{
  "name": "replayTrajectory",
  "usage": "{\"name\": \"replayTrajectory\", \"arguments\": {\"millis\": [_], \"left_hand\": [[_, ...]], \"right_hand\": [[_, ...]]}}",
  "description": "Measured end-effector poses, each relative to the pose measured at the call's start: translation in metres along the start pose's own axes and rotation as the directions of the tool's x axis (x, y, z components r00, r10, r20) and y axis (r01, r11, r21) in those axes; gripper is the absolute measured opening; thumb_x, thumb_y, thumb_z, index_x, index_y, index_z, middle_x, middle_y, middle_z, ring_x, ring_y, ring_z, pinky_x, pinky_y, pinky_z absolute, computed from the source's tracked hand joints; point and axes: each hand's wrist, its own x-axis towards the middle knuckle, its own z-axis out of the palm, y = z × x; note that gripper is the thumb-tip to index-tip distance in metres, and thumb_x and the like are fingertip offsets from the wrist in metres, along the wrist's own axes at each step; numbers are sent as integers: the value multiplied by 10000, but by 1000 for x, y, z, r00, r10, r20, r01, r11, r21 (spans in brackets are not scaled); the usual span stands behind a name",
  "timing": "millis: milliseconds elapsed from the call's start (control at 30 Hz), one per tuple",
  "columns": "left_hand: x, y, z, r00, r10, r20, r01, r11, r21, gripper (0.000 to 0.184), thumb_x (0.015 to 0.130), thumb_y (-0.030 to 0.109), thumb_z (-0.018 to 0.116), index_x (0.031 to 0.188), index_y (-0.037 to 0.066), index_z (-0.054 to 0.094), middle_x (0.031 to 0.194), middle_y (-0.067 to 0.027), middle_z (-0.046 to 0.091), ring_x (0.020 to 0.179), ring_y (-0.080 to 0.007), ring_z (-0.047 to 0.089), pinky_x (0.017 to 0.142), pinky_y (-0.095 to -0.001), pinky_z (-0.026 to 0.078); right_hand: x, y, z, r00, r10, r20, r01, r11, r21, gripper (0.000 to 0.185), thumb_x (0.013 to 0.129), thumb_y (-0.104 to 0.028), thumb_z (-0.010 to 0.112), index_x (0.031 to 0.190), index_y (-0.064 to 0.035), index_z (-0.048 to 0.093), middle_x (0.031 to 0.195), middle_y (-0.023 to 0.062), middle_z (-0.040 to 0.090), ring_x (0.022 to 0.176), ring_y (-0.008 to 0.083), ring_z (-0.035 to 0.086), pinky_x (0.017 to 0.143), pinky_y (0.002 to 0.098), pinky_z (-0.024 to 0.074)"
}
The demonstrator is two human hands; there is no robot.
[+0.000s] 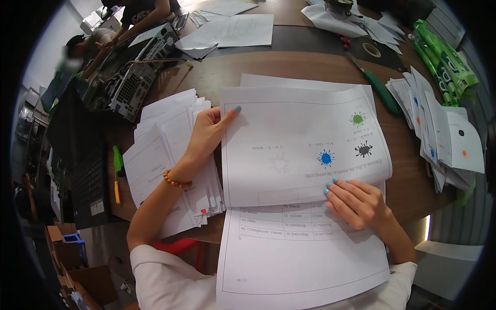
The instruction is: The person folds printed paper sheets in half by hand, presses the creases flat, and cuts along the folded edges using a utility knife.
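Note:
My left hand (211,128) pinches the left edge of a printed worksheet (289,119), its thumb on top and its fingers partly hidden behind. This sheet shows green, black and blue ink splats with text that appears upside down to me, and its lower part curls. My right hand (359,204) lies with fingers stretched out over the sheet's lower right edge. Below it a second worksheet (305,263) with a table of words extends towards my body. More paper (305,80) shows behind the top edge.
Loose paper piles stand left (170,139) and right (439,129). A green-handled knife or saw (381,92) lies near the right pile. Left are a laptop (85,160), an opened computer case (142,67) and a yellow screwdriver (117,191). Another person (144,15) works at the far left.

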Motion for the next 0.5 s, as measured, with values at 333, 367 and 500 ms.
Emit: {"name": "replayTrajectory", "arguments": {"millis": [333,367,500], "left_hand": [[8,-17,-2,959,282,-19,-221,791,570,252,899,197,586,925,-53,585,692,-111,634,576,-148,598,529,-311,448],[5,-13,4,961,277,0,-230,796,560,252,899,197,586,925,-53,585,692,-111,634,576,-148,598,529,-311,448],[-3,-2,14,901,432,34,-336,647,684,209,912,151,541,958,-52,563,729,-236,618,628,-367,608,566,-373,459]], "right_hand": [[13,-10,-17,863,355,358,-428,891,148,325,836,-264,639,1004,14,634,1064,162,640,957,264,644,799,338,530],[21,-10,-17,857,286,429,-382,911,158,474,850,-320,607,1142,45,529,1207,206,526,1106,305,533,918,380,440],[8,-12,-17,716,267,645,-476,862,172,814,872,-450,526,1377,108,216,1456,272,202,1375,372,174,1124,452,141]]}}
